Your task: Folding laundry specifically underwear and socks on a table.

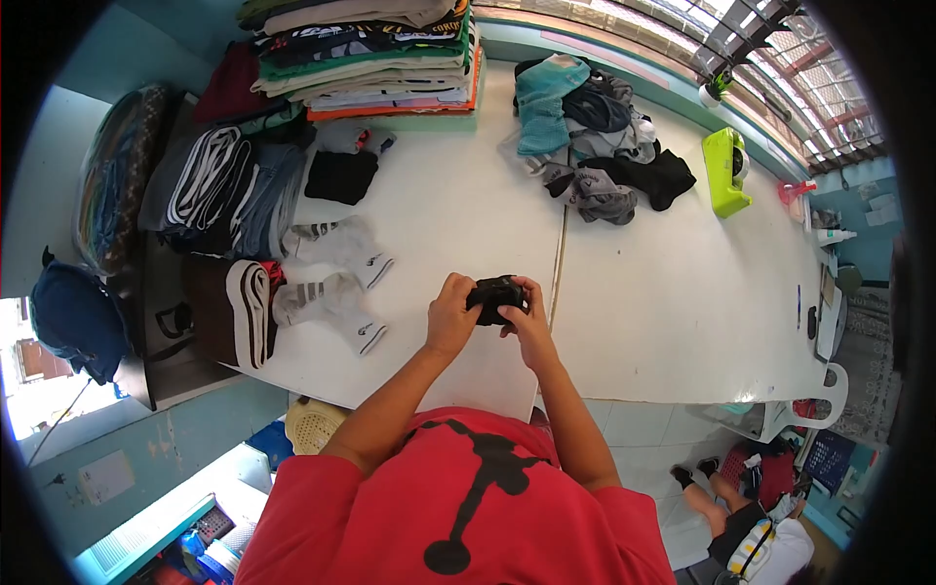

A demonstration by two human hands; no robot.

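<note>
Between my left hand (451,313) and my right hand (532,323) is a small black bundle (497,298), which looks like rolled-up fabric, probably socks. Both hands grip it from its two sides, thumbs on the near face, above the white table (468,219). To the left of my hands lie two light grey-and-white socks, an upper one (344,248) and a lower one (333,307), spread flat and apart. Farther back, a folded black cloth (341,178) rests beside a grey bundle (344,139).
A loose heap of socks and cloths (596,139) lies at the back. Tall stacks of folded shirts (373,73) and folded trousers (208,183) line the left. A lime-green tape dispenser (720,175) stands back right. Another person (738,519) is on the floor, lower right, near a white plastic chair (823,413).
</note>
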